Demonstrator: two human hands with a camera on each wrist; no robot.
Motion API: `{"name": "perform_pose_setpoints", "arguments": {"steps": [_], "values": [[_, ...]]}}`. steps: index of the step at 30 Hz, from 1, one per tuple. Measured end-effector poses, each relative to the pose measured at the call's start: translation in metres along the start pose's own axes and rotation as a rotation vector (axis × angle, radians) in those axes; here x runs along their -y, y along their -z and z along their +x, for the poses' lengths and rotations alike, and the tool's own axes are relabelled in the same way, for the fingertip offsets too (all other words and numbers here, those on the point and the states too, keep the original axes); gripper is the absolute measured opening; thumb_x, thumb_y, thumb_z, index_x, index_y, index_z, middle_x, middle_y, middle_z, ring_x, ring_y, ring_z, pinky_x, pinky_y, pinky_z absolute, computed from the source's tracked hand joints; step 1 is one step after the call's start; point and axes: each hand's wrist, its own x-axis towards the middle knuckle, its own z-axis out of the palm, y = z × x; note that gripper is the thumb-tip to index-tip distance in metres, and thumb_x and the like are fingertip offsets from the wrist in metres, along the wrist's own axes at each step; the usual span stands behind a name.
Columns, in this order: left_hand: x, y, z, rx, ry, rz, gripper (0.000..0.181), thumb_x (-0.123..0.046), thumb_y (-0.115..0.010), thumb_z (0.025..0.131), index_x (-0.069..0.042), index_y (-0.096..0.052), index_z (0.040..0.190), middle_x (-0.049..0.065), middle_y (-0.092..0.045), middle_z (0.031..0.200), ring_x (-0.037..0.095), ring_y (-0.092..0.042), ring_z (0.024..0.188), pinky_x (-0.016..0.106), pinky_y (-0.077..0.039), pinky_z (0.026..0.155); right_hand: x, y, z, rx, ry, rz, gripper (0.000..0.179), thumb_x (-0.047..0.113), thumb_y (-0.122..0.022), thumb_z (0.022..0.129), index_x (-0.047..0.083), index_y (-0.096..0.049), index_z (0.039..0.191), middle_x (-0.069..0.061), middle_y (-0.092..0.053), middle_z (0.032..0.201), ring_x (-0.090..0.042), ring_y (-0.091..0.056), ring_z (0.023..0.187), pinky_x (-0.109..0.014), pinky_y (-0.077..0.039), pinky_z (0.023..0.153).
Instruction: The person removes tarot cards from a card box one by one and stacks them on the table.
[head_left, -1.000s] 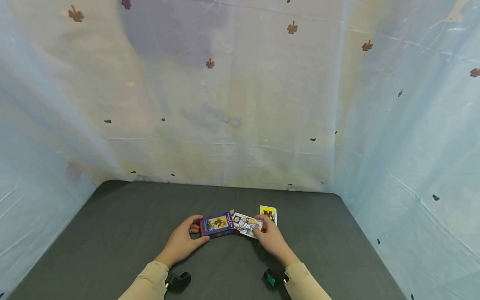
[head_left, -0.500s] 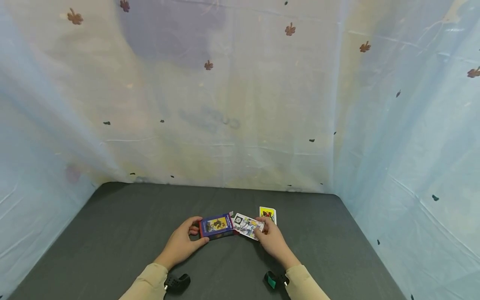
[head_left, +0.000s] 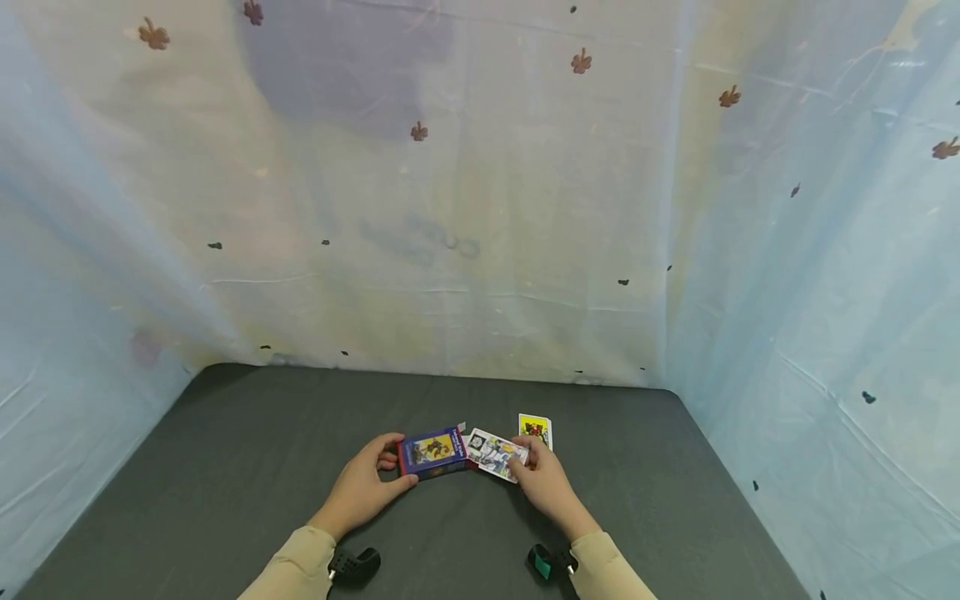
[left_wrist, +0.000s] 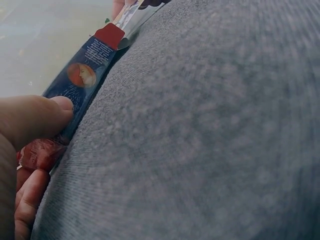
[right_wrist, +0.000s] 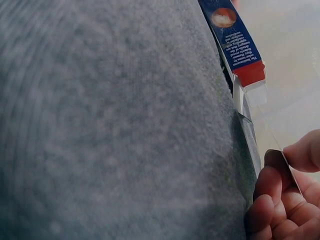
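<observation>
In the head view my left hand (head_left: 362, 492) holds a blue and red card box (head_left: 433, 450) by its left end, thumb on the near side and fingers round the far side. The box lies flat with its red end flap (left_wrist: 110, 36) open toward the right. Between thumb and curled fingers, my right hand (head_left: 550, 487) pinches a white-bordered picture card (head_left: 491, 454). The card slants down to the right, its left end right at the box's open mouth. Just behind the right fingers lies a yellow picture card (head_left: 536, 427), partly covered by that hand.
A dark grey cloth-covered table (head_left: 420, 550) spreads under both hands. Pale patterned plastic sheeting (head_left: 480, 208) hangs behind the table and along both sides. Black straps (head_left: 356, 567) sit at the wrists, beside beige sleeves (head_left: 296, 560).
The pinched card has shifted very slightly to the right, away from the box mouth. The left hand, the box and the yellow card have stayed about where they were.
</observation>
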Motion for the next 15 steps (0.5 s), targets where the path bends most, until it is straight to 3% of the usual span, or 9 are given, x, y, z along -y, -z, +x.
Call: {"name": "perform_pose_setpoints", "arguments": {"steps": [15], "values": [[0.0016, -0.0007, 0.0001, -0.006, -0.002, 0.005, 0.075, -0.043, -0.084, 0.074, -0.021, -0.051, 0.137, -0.004, -0.059, 0.113, 0.010, -0.059, 0.094, 0.039, -0.050, 0.083, -0.0008, 0.0011, 0.0006, 0.012, -0.026, -0.012, 0.033, 0.014, -0.061, 0.095, 0.005, -0.056, 0.126, 0.000, -0.054, 0.070, -0.011, -0.045, 0.055, -0.024, -0.038, 0.047]]}}
